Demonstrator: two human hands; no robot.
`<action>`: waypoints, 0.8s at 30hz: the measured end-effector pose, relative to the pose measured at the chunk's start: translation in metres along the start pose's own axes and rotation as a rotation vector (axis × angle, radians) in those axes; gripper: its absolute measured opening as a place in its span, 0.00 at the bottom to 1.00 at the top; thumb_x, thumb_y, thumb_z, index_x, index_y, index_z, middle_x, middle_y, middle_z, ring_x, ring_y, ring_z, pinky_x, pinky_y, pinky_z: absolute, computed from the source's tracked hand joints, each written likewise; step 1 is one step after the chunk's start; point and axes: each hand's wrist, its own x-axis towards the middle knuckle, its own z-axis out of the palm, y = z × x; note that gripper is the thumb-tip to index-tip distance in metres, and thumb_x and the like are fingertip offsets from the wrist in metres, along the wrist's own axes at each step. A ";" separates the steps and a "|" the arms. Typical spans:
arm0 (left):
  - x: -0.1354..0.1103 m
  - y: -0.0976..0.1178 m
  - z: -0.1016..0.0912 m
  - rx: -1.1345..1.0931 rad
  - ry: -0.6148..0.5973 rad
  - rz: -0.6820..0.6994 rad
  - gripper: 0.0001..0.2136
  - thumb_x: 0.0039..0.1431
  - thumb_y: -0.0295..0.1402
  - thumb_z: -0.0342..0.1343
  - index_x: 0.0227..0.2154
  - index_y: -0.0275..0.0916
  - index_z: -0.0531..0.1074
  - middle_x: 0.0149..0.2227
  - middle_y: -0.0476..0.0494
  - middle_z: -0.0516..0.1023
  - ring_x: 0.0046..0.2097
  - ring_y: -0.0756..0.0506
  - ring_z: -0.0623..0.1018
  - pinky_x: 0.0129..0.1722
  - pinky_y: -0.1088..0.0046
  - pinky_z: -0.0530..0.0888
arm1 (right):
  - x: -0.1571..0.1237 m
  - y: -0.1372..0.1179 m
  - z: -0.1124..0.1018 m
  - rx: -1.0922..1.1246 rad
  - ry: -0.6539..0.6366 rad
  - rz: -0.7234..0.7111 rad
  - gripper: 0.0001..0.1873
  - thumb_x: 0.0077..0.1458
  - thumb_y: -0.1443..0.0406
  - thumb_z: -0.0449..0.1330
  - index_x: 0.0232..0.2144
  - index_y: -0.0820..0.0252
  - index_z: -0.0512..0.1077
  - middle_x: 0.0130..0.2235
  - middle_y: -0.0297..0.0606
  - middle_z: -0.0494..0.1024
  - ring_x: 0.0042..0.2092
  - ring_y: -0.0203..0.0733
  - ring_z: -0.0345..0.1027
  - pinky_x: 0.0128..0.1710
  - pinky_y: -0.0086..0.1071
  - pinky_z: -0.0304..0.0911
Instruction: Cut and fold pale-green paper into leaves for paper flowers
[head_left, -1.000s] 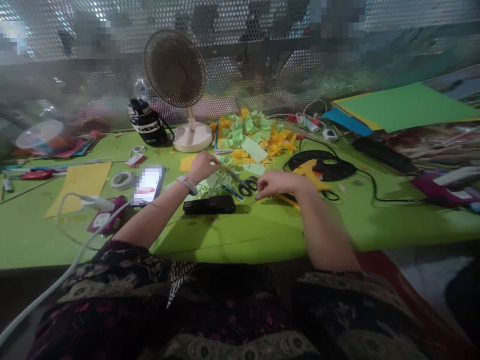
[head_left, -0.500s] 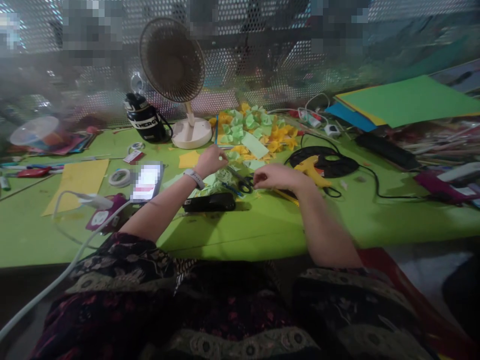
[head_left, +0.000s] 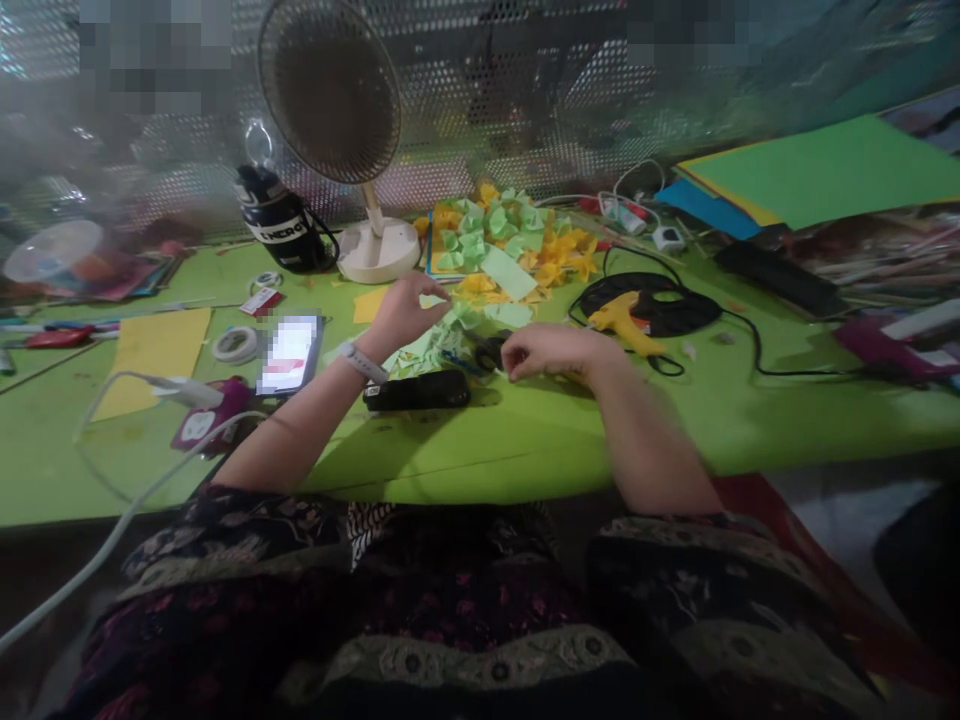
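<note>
My left hand (head_left: 409, 308), with a pale band on its wrist, hovers over crumpled light green paper scraps (head_left: 431, 350). Thumb and forefinger meet in a pinch beside a green paper piece (head_left: 463, 316); whatever lies between the tips is too small to make out. To the right, my right hand (head_left: 555, 352) is closed with curled fingers, and what it grips, if anything, is hidden. Black scissors handles (head_left: 491, 352) lie just left of that hand. A black stapler (head_left: 417, 390) rests in front of the scraps. Beyond both hands is a heap of green and yellow folded paper flowers (head_left: 517, 230).
A yellow glue gun (head_left: 626, 322) lies by a black cable reel (head_left: 679, 305) on the right. Behind stand a fan (head_left: 379, 250) and a black bottle (head_left: 281, 225). Left are a phone (head_left: 289, 355), tape roll (head_left: 235, 345) and white cable (head_left: 150, 500). Coloured sheets (head_left: 817, 170) sit far right.
My left hand has shifted slightly left and up relative to the stapler, its forefinger stretched further out. The right hand stays near the scissors. The whole view has tilted a little.
</note>
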 end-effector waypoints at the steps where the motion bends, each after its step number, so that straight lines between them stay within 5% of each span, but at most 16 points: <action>1: -0.007 0.007 -0.005 -0.039 0.025 0.011 0.07 0.55 0.35 0.59 0.34 0.39 0.78 0.41 0.41 0.78 0.46 0.43 0.75 0.50 0.63 0.70 | -0.003 0.002 -0.002 0.016 0.022 -0.021 0.04 0.50 0.65 0.61 0.28 0.60 0.75 0.33 0.38 0.79 0.35 0.41 0.69 0.32 0.31 0.57; 7: -0.044 0.047 -0.013 -0.173 -0.152 0.183 0.10 0.57 0.37 0.60 0.40 0.41 0.77 0.41 0.42 0.78 0.44 0.45 0.76 0.47 0.65 0.73 | -0.017 0.003 -0.010 0.135 0.068 -0.131 0.12 0.50 0.58 0.60 0.30 0.61 0.74 0.32 0.39 0.77 0.34 0.41 0.67 0.32 0.31 0.57; 12: -0.051 0.064 -0.004 -0.093 -0.340 0.293 0.10 0.57 0.34 0.60 0.42 0.42 0.77 0.44 0.41 0.77 0.48 0.43 0.76 0.49 0.63 0.72 | -0.020 -0.010 -0.010 0.204 0.067 -0.199 0.12 0.49 0.58 0.60 0.30 0.62 0.74 0.31 0.38 0.76 0.33 0.40 0.66 0.33 0.32 0.58; 24: -0.049 0.072 0.000 -0.062 -0.403 0.264 0.06 0.55 0.34 0.59 0.33 0.42 0.79 0.40 0.42 0.77 0.41 0.43 0.77 0.44 0.65 0.72 | -0.023 -0.017 -0.009 0.194 0.061 -0.222 0.08 0.50 0.63 0.60 0.29 0.61 0.75 0.30 0.36 0.76 0.33 0.38 0.66 0.33 0.30 0.59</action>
